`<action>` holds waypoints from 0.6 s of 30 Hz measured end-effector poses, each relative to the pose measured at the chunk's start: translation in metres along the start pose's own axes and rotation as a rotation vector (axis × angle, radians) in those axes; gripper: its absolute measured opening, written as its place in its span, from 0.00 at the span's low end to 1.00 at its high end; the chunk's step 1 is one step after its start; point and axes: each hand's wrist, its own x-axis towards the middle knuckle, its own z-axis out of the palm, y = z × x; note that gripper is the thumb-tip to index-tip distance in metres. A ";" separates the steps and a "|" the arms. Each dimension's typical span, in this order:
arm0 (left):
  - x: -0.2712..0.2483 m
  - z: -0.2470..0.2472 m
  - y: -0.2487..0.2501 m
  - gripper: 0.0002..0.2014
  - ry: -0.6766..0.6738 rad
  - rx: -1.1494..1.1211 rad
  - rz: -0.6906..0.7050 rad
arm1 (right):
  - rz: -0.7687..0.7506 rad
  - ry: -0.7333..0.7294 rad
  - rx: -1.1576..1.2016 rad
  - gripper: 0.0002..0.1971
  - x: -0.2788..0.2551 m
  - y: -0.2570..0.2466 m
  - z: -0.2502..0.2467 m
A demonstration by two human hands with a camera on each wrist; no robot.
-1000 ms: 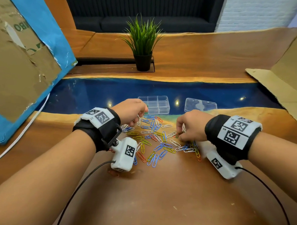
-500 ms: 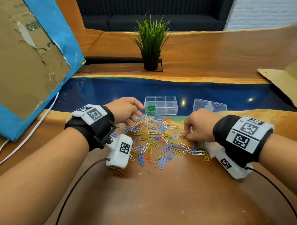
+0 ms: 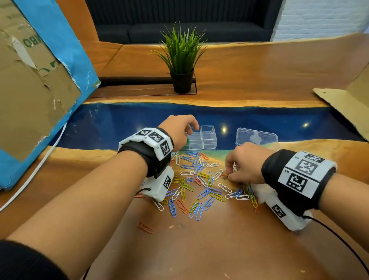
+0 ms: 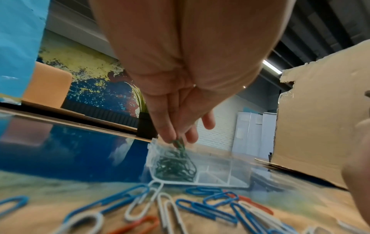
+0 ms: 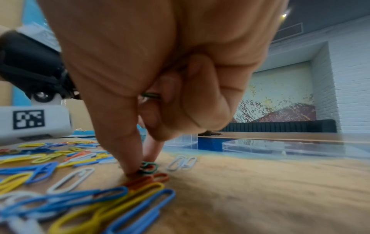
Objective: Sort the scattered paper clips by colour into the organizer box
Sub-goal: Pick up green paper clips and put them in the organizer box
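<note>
Paper clips in blue, white, yellow and orange lie scattered on the wooden table. Behind them stands the clear organizer box; its near-left compartment holds a heap of green clips. My left hand hovers over that compartment and pinches a green clip in its fingertips. My right hand is down at the right edge of the pile, thumb and forefinger pinching a green clip that lies on the table. More green wire shows tucked in its curled fingers.
The box's clear lid lies right of the box. A single orange clip lies apart, near me. A potted plant stands at the back, with cardboard at the far left and far right. A white cable runs along the left.
My left hand has risen from the pile's left side and moved forward over the box's left compartment. The right hand has stayed at the pile's right edge.
</note>
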 end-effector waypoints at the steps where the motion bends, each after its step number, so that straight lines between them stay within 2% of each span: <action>1: 0.000 0.002 -0.001 0.26 0.007 -0.001 0.012 | -0.002 0.000 0.005 0.02 0.000 0.000 0.000; 8: -0.006 0.002 -0.015 0.20 0.148 -0.083 0.041 | -0.012 0.012 0.001 0.01 0.000 0.001 0.000; 13: -0.015 0.002 -0.025 0.17 0.173 -0.093 0.043 | -0.016 0.042 -0.024 0.07 -0.004 -0.002 0.000; 18: -0.027 -0.001 -0.027 0.12 0.188 -0.090 0.074 | -0.014 -0.001 -0.035 0.04 -0.006 -0.004 0.001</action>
